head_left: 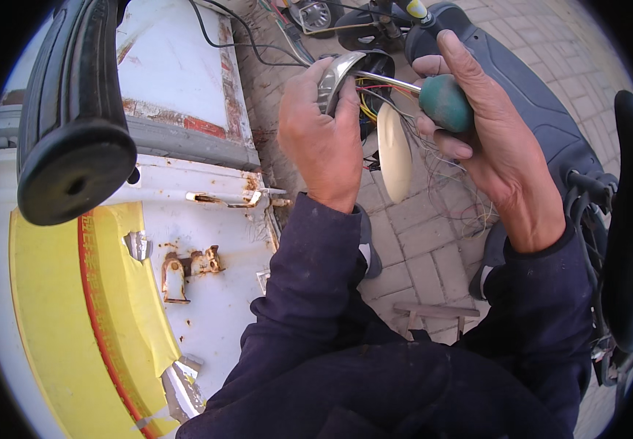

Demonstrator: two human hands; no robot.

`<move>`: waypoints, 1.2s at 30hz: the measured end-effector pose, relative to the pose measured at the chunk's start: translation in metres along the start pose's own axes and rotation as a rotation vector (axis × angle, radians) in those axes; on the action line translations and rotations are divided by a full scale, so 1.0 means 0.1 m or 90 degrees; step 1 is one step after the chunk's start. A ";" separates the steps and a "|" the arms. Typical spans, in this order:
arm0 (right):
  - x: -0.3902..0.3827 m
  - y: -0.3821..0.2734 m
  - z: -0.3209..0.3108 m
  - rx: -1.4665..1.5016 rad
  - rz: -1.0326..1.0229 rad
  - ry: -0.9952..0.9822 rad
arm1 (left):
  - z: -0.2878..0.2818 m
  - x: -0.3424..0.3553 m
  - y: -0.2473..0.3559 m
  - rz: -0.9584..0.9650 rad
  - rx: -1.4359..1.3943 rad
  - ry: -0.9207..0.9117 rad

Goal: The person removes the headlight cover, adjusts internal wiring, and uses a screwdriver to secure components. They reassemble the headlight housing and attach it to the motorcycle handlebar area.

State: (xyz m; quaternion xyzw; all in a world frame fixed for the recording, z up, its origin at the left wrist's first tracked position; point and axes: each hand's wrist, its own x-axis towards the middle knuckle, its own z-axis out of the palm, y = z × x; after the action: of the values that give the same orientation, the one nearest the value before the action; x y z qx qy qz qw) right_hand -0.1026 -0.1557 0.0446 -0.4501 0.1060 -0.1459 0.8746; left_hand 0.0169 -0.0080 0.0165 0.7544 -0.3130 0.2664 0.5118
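Observation:
My left hand [315,146] grips a round lamp housing [334,79] with a chrome rim and a dark body. My right hand [492,139] holds the green round handle of a screwdriver [444,102], whose metal shaft reaches into the housing, where its tip is hidden. Below the housing hangs a cream oval plastic piece [393,157], among yellow, red and grey wires [367,106] that trail toward the paving.
Rusty white metal panels [206,322] with yellow sheeting [53,293] fill the left, beneath a black handlebar grip [68,110]. A dark scooter body [528,110] and a black grip [627,219] stand at right. Grey block paving [422,271] shows between, with my feet on it.

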 end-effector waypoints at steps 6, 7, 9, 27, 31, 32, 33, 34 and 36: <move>-0.08 -0.03 0.02 -0.169 -0.031 -0.106 | -0.03 0.04 0.02 -0.057 -0.038 0.000; -0.08 -0.02 0.02 -0.287 -0.122 -0.062 | -0.03 0.04 0.02 -0.049 -0.025 -0.004; 0.00 0.01 0.03 -0.415 -0.383 -0.065 | -0.03 0.04 0.02 -0.044 -0.014 -0.005; -0.10 0.12 0.21 -0.185 -0.047 0.138 | 0.01 -0.01 0.00 0.056 0.053 0.006; -0.09 0.00 0.07 -0.042 0.083 0.036 | -0.01 0.01 0.01 0.015 0.039 0.016; -0.08 -0.01 0.05 -0.099 0.055 -0.018 | -0.01 0.02 0.01 -0.031 0.010 0.015; -0.11 0.04 0.07 -0.208 -0.029 -0.033 | -0.01 0.03 0.01 -0.039 -0.013 0.013; -0.13 0.06 0.08 -0.315 -0.101 -0.067 | -0.03 0.03 0.00 -0.055 -0.034 0.005; -0.09 0.11 0.10 -0.447 -0.343 -0.056 | -0.04 0.04 0.00 -0.085 -0.070 -0.006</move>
State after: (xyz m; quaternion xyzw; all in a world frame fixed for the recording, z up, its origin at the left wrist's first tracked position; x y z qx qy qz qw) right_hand -0.1063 -0.1390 0.0423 -0.7372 -0.0089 -0.3046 0.6031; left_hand 0.0188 -0.0055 0.0207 0.7456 -0.2783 0.2107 0.5676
